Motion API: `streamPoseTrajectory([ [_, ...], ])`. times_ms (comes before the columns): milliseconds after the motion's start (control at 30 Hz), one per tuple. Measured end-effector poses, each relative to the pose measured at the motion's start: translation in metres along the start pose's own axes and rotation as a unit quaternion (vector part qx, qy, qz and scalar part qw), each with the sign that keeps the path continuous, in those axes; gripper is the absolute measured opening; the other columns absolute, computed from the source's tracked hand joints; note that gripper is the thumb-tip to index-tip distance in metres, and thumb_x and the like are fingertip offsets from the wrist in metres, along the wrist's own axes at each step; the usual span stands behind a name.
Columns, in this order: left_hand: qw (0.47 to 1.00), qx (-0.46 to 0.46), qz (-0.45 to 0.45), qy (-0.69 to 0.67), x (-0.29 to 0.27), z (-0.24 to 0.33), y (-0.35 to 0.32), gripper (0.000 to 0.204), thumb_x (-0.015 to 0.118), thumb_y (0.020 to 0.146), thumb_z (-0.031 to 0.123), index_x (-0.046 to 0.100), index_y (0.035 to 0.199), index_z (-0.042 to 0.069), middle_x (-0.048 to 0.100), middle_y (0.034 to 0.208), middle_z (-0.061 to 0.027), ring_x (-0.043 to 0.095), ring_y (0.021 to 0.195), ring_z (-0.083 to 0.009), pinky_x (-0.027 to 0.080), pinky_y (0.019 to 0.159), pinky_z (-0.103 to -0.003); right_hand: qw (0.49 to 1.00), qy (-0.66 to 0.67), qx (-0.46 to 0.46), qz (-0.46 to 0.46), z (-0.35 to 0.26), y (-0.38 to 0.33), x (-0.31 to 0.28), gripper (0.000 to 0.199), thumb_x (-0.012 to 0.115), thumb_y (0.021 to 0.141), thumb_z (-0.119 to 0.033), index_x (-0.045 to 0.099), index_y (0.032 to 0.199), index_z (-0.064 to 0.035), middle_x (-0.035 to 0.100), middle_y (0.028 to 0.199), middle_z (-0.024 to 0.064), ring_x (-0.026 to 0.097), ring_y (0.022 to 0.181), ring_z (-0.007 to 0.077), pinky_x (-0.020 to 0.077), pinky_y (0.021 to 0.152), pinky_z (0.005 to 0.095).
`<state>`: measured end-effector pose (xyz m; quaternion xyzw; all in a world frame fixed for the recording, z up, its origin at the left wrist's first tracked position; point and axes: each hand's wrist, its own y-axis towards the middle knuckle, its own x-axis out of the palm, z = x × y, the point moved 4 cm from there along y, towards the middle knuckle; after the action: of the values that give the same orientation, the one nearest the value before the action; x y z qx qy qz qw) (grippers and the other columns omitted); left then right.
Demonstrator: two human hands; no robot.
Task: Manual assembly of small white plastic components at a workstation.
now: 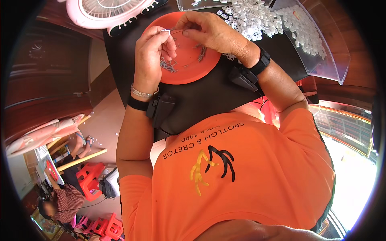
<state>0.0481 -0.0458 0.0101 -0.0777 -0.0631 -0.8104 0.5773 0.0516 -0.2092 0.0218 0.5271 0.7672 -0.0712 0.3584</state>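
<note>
My left hand (152,54) pinches a small white ring part between thumb and fingertips, above the left rim of a round orange plate (189,74). My right hand (211,32) hovers over the plate's upper half, its fingertips meeting the left hand's at the small part. Small grey metal pieces (168,66) lie loose on the plate, with a few more (201,52) under my right hand. Both wrists carry black strapped devices; the left also wears a silver bracelet (142,93).
A heap of small white plastic rings (257,18) lies beyond the plate, partly in a clear plastic tray (325,60). A pink fan (104,12) stands at the far left of the black table (201,100). Another person sits on the floor lower left near red stools (90,178).
</note>
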Motion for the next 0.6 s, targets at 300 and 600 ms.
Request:
streamPoseTrajectory([
  [300,1.0,-0.005,-0.012,0.025,0.008,0.002,-0.004,0.021,0.048,0.089,0.018,0.055,0.074,0.005,0.057,0.067,-0.0022,0.052,0.056,-0.0086,0.038,0.051,-0.02,0.985,0.163,0.048,-0.013,0.009,0.0,-0.003,0.014,0.057,0.09,-0.009,0.061,0.1,0.0003,0.062,0.085,0.0019,0.057,0.078,0.0082,0.0474,0.073,0.0227],
  [600,0.996,-0.012,-0.036,0.084,0.014,0.0,-0.006,0.021,0.049,0.091,0.021,0.056,0.08,0.004,0.055,0.065,0.0003,0.05,0.055,-0.0059,0.036,0.05,-0.019,0.964,0.241,0.11,0.023,0.006,-0.001,-0.009,0.02,0.06,0.092,-0.022,0.062,0.092,-0.0019,0.06,0.076,-0.0009,0.055,0.067,0.0051,0.0472,0.062,0.0199],
])
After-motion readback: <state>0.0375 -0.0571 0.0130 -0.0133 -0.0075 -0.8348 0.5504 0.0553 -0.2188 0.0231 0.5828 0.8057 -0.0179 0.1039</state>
